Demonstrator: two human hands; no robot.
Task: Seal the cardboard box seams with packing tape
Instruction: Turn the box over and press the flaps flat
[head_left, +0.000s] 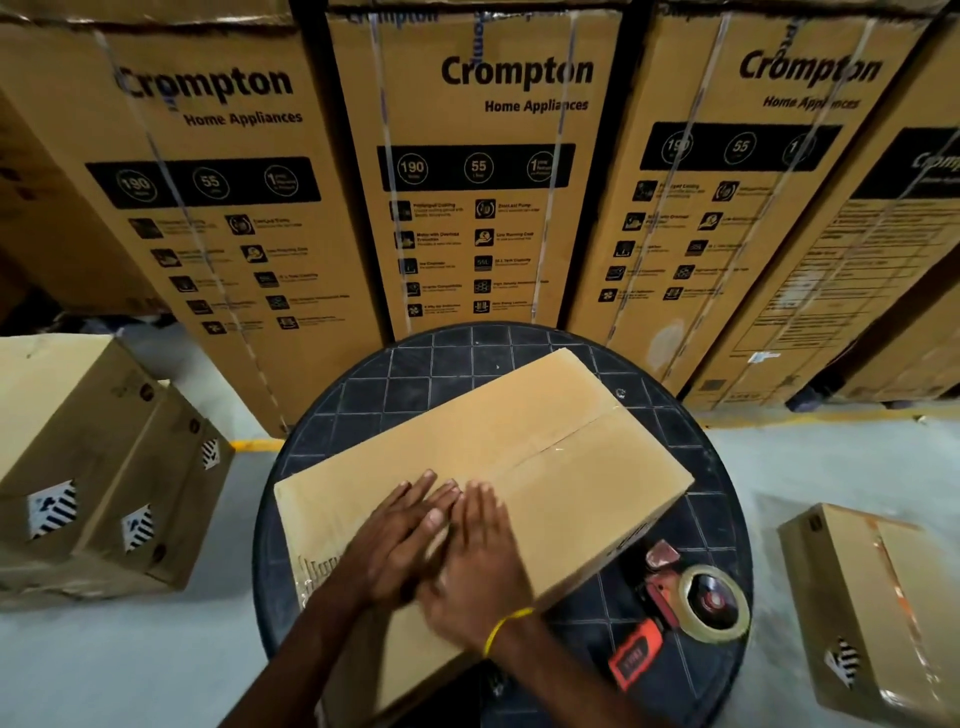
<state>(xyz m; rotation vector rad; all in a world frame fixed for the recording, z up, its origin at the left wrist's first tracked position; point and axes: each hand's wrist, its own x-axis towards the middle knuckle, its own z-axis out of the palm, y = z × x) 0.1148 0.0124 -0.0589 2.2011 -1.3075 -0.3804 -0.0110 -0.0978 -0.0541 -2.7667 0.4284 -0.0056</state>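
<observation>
Cardboard box (519, 457) lies in the middle of the frame on a round black table (363, 400), its centre seam running from the hands toward the upper right. Both hands rest flat on the lid with open fingers, holding nothing: left hand (402, 540) beside right hand (480, 561), touching. At lower right on the table lies a tape dispenser (685, 608).

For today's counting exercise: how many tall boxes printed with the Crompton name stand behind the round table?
4. One at left, one in the centre, one right of centre, and one cut off by the right edge. More may stand out of frame.
</observation>
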